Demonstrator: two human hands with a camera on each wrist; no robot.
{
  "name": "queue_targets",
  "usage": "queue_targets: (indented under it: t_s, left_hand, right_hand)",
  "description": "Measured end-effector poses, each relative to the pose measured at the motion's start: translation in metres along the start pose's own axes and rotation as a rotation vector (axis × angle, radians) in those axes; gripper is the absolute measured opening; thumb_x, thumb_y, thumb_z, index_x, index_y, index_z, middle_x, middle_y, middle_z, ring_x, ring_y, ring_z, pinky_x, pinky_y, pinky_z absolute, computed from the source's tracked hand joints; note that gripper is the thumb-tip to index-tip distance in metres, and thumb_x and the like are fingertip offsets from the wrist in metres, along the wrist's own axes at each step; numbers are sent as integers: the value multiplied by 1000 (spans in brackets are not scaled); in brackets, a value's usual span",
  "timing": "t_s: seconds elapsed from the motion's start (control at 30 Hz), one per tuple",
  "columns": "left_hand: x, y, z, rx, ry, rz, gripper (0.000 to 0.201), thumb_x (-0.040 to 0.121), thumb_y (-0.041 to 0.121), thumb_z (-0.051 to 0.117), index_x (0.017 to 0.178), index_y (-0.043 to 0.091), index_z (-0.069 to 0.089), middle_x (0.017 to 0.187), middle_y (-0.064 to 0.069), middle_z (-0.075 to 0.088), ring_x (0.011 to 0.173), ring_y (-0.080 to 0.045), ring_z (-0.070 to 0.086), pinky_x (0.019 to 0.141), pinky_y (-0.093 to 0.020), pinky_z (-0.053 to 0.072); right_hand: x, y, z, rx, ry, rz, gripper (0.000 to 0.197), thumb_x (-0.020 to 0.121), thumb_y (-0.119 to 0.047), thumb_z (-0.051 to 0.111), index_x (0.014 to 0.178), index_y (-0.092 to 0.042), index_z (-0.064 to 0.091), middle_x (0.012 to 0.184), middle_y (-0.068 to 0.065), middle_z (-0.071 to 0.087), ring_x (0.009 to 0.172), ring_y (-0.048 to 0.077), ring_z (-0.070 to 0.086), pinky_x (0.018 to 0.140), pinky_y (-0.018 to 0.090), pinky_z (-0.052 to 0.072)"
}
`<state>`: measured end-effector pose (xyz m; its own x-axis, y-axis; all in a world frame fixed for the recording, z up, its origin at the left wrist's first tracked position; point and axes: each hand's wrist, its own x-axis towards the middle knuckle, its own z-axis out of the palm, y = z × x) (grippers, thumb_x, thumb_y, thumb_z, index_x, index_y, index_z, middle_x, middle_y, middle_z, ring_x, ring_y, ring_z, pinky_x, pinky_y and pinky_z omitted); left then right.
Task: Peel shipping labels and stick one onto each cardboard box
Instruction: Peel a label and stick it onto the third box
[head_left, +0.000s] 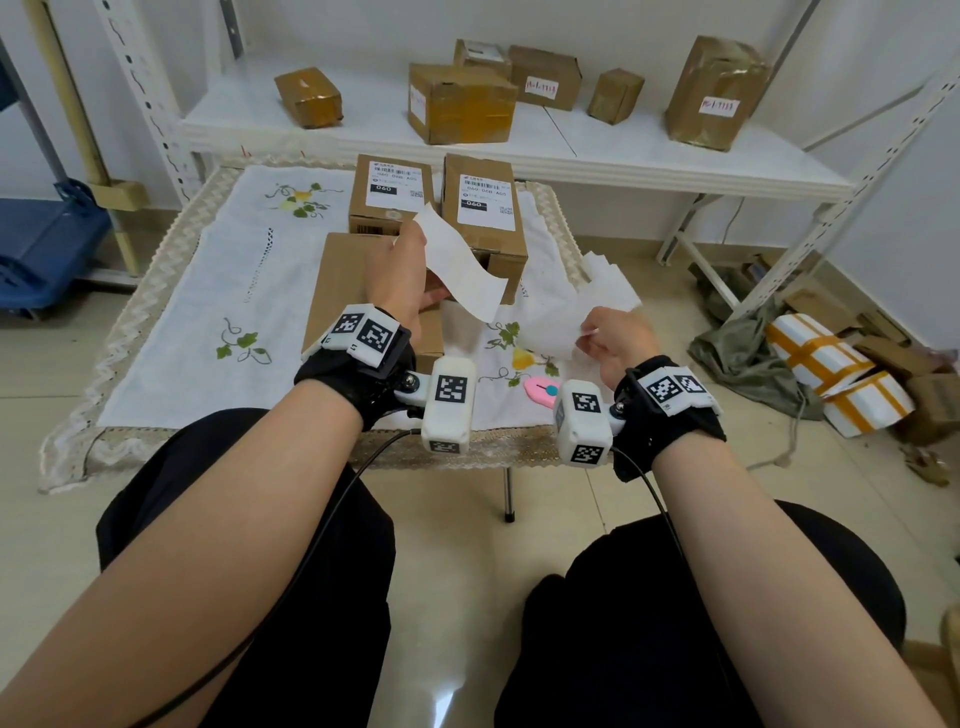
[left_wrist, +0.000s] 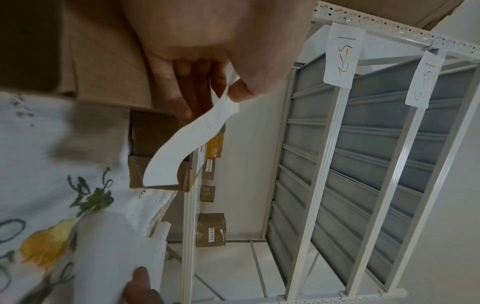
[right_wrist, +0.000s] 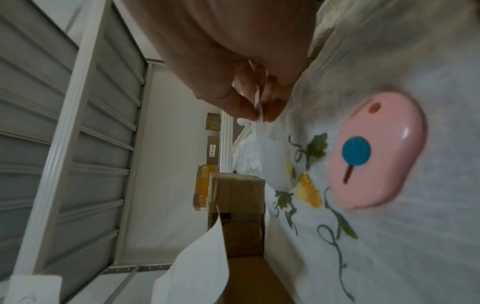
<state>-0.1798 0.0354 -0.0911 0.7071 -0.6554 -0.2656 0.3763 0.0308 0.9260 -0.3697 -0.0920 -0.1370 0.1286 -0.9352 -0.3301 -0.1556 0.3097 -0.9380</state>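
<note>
My left hand (head_left: 400, 270) pinches a peeled white label (head_left: 460, 265) by its upper end; it curls in the air above a plain cardboard box (head_left: 343, 280) on the table. The left wrist view shows thumb and fingers pinching the label (left_wrist: 192, 142). My right hand (head_left: 613, 338) pinches a translucent backing sheet (head_left: 566, 317) at the table's right side; the pinch (right_wrist: 259, 115) shows in the right wrist view. Two boxes behind carry labels: one (head_left: 390, 200) at left, one (head_left: 485, 213) at right.
A pink box cutter (head_left: 540, 389) lies on the embroidered tablecloth (head_left: 208, 291) near my right wrist. More used backing sheets (head_left: 610, 275) pile at the table's right edge. A white shelf (head_left: 623, 150) behind holds several taped boxes. Packages and cardboard scraps (head_left: 841, 374) lie on the floor at right.
</note>
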Motion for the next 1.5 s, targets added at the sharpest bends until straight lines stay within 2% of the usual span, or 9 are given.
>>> queue_targets:
  t_s: [0.1,0.27,0.4,0.53,0.77,1.03,1.2,1.33,1.5]
  left_hand:
    - [0,0,0,6,-6,1,32,93,28,46,121,15,55,102,0,64,94,-15,64,64,-29,59]
    - [-1,0,1,4,-5,3,26,95,26,46,117,15,54,95,2,62,87,-11,62,75,-33,61]
    - [-1,0,1,-1,-5,11,25,94,26,46,116,15,54,95,3,62,85,-11,62,77,-33,60]
    - [-1,0,1,-8,1,8,26,95,25,45,117,13,54,94,1,63,85,-11,63,77,-34,61]
    - [0,0,1,2,-5,2,32,95,26,45,122,13,54,97,1,64,89,-12,64,73,-31,60]
    - [0,1,0,4,10,5,22,95,27,46,113,15,54,91,3,63,85,-11,62,82,-33,59]
    - [1,3,-5,90,22,-13,16,91,32,50,96,18,57,83,-2,65,63,-14,51,53,-23,39]
    - [2,9,-9,104,-33,39,8,90,25,59,85,20,56,64,4,50,50,-9,38,48,-22,28]
    - [0,15,-18,33,-148,270,4,88,11,70,87,14,67,72,2,60,55,-7,50,53,-17,42]
  right_hand:
    - [-1,2,3,-12,9,-58,42,88,11,47,129,8,54,75,4,52,59,12,48,57,22,44]
    - [-13,-18,6,87,-164,-405,66,80,16,46,133,-21,61,139,-7,55,97,9,54,67,16,45]
    - [-12,-12,8,-101,-231,-227,56,84,17,42,119,-15,71,109,-2,65,78,11,53,59,23,42]
    - [-11,-3,12,-323,-151,19,27,85,7,48,71,-14,58,68,6,39,54,19,33,52,31,29]
    - [-11,-10,11,-248,-20,5,19,72,-21,63,90,-26,64,127,5,51,87,19,48,57,29,43]
    - [-24,-25,14,-146,36,-24,15,83,-23,60,98,-19,61,110,0,47,86,17,46,61,27,40]
    - [-31,-34,27,-52,-18,-20,17,85,-17,60,102,-15,57,88,1,43,64,14,33,53,25,32]
    - [-38,-42,43,77,-146,-43,8,88,-11,59,96,-11,56,72,2,53,51,11,35,46,22,29]
    - [-58,-59,64,316,-372,-77,13,96,-20,54,97,-7,56,93,16,74,66,18,63,62,25,54]
